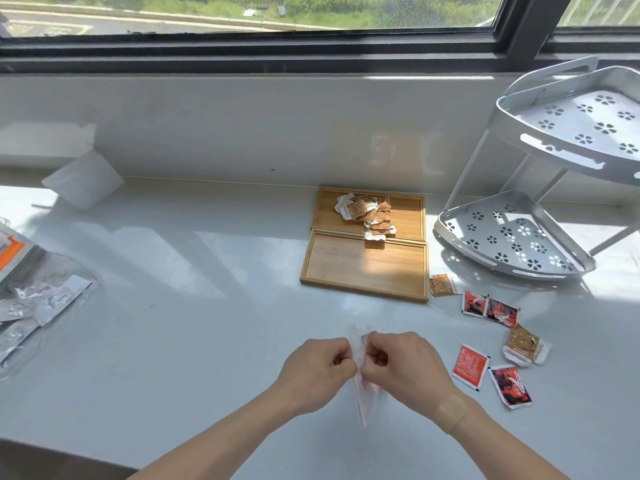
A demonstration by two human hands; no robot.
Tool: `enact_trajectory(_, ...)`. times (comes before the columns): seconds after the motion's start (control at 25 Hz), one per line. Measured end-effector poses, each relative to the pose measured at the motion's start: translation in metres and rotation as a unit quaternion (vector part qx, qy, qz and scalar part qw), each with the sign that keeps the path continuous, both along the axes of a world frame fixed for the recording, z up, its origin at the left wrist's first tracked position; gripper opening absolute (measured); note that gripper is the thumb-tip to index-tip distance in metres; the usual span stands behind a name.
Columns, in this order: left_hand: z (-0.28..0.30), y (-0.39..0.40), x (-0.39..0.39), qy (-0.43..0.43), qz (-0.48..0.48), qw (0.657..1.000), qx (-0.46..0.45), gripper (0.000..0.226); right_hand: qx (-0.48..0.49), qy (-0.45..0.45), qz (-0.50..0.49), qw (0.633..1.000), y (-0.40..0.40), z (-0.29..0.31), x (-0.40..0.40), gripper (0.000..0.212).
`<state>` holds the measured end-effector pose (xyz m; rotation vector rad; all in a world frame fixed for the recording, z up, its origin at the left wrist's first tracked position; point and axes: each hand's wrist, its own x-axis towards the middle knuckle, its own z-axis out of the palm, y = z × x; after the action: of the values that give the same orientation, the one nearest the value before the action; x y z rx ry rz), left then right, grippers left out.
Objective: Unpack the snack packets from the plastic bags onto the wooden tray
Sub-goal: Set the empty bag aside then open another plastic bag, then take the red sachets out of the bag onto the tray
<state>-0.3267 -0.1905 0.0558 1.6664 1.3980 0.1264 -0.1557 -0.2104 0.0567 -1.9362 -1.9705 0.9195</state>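
Plastic bag [364, 393] sits pinched between our two hands, low centre over the white counter [207, 306]. Clear bag, red print showing through, lower end hanging down toward us. Left hand [317, 370] curled closed, fingertips gripping the bag's left edge. Right hand [403, 365] curled closed on the right edge; knuckles of both nearly touching. Tan plaster [452, 408] on the right wrist.

Beyond the hands, two wooden trays lie end to end, touching. Near tray [363, 268] is bare apart from one packet overlapping its far rim. Far tray [405, 216] carries a heap of brown packets [367, 214], spilling across the seam between trays.

Loose packets on the counter, right of our hands: brown packet [441, 285] just beside the near tray's corner, two red-and-black packets [490, 309] joined side by side, crumpled brown packet [524, 346], red packet [470, 366], another red-and-black packet [509, 386]. None touches the hands.

White two-tier corner rack [540, 202] with flower cut-outs stands right of the trays, close to the far one. Nothing lies between hands and near tray.

Far left edge: clear bag of silver packets [38, 303], an orange-and-white item above it, cut off. White folded paper [83, 180] against the back wall. Window [242, 15] above.
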Motion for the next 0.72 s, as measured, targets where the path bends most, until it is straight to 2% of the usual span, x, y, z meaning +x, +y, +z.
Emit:
enact_trajectory(0.2, 0.013, 0.021, -0.021, 0.078, 0.021, 0.990, 0.119, 0.016, 0.022, -0.182, 0.022, 0.983, 0.009, 0.024, 0.038, 0.015)
enact_trajectory(0.32, 0.021, 0.026, -0.024, 0.128, -0.073, 0.971, 0.188, 0.015, 0.034, -0.266, 0.103, 0.958, 0.014, 0.040, 0.053, 0.015)
enact_trajectory(0.44, 0.026, 0.034, -0.023, 0.165, -0.145, 0.948, 0.229, 0.015, 0.040, -0.304, 0.169, 0.937, 0.020, 0.048, 0.056, 0.016)
enact_trajectory(0.52, 0.029, 0.039, -0.021, 0.156, -0.147, 0.955, 0.205, 0.016, 0.039, -0.321, 0.169, 0.931, 0.021, 0.051, 0.059, 0.017)
enact_trajectory(0.6, 0.031, 0.041, -0.015, 0.089, -0.103, 0.982, 0.129, 0.018, 0.056, -0.317, 0.138, 0.937, 0.020, 0.054, 0.062, 0.019)
enact_trajectory(0.72, 0.034, 0.044, -0.005, -0.041, 0.013, 0.999, 0.013, 0.020, 0.199, -0.207, 0.066, 0.956, 0.008, 0.057, 0.051, 0.019)
